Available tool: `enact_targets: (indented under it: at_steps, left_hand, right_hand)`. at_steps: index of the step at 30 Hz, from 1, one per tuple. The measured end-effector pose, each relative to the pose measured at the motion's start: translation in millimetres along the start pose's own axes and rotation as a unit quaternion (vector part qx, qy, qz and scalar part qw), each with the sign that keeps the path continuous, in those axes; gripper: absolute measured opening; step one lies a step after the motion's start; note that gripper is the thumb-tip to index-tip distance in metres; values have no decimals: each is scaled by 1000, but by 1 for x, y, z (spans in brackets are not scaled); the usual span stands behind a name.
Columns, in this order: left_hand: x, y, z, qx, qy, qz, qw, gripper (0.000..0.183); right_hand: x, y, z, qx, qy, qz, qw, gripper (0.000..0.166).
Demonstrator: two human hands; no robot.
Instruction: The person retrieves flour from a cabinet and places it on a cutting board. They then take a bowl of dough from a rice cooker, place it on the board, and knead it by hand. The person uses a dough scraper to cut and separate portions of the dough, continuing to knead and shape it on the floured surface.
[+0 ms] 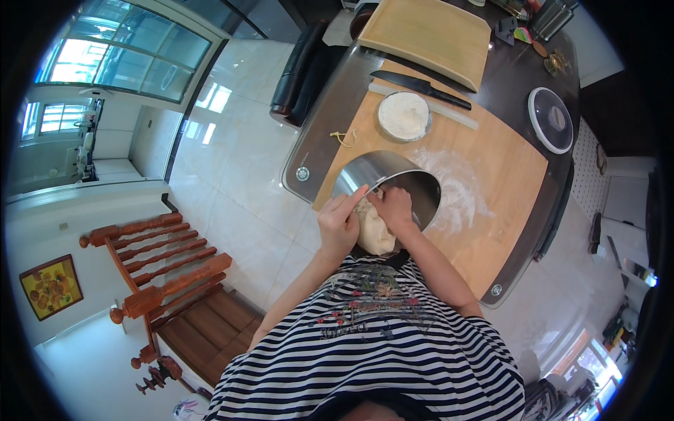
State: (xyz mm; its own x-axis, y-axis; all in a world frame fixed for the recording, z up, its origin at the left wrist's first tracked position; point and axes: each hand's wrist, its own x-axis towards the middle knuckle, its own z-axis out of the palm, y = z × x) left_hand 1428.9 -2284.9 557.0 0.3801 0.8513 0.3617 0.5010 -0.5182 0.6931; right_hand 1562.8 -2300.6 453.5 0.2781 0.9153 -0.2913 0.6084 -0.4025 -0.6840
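A stainless-steel pot (363, 167) lies tipped on the wooden board, its mouth towards me. A pale lump of dough (376, 234) bulges out over its near rim, close to my shirt. My left hand (339, 221) grips the pot's left rim, index finger stretched along the edge, other fingers curled. Inside the mouth, my right hand (394, 209) has its fingers bent against the dough's upper part, near the pot wall; its fingertips are partly hidden. A bowl of white flour (404, 116) stands beyond the pot. Loose flour (455, 197) is smeared on the board to its right.
On the wooden board (505, 210) lie a black knife (421, 89), a pale rolling pin (458, 117) and a yellow string (345, 139). A wooden tray (429, 39) is behind them. A glass lid (550, 120) rests at the right; a black chair (303, 73) stands left.
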Motion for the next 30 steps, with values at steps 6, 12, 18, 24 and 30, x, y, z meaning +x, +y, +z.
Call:
enact_targets:
  at_steps: [6, 12, 18, 24, 30]
  left_hand:
    - [-3, 5, 1, 18, 15, 15, 1000, 54]
    - [-1, 0, 5, 26, 33, 33, 999, 49]
    - [4, -19, -7, -58, 57, -102, 991, 51]
    - [0, -25, -8, -63, 77, -80, 992, 50]
    - [-3, -13, -6, -26, 26, -100, 994, 49]
  right_hand:
    - [7, -4, 8, 47, 42, 12, 998, 33]
    - [23, 13, 35, 226, 68, 18, 972, 28]
    - [14, 2, 24, 179, 14, 41, 983, 27]
    - [11, -5, 15, 18, -9, -47, 999, 35]
    - [15, 0, 4, -27, -33, -59, 997, 37]
